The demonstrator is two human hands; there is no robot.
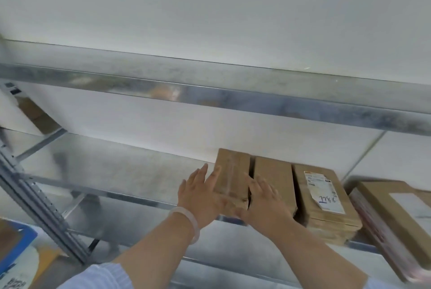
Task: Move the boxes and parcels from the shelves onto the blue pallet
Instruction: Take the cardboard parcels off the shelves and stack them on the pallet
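Three brown cardboard boxes stand side by side on a metal shelf (116,167). My left hand (200,195) lies flat against the left side of the leftmost box (232,172), fingers spread. My right hand (265,202) rests on the near end of the middle box (272,174), its fingers at the gap between the two boxes. Neither hand has closed around a box. The third box (324,197) carries a white label with blue handwriting. A corner of the blue pallet (25,235) shows at the lower left.
A larger flat parcel (396,221) with a white label lies on the shelf at the far right. A metal beam (210,95) of the shelf above crosses overhead. A slotted grey upright (39,207) stands at left. Another brown box (35,111) sits far left.
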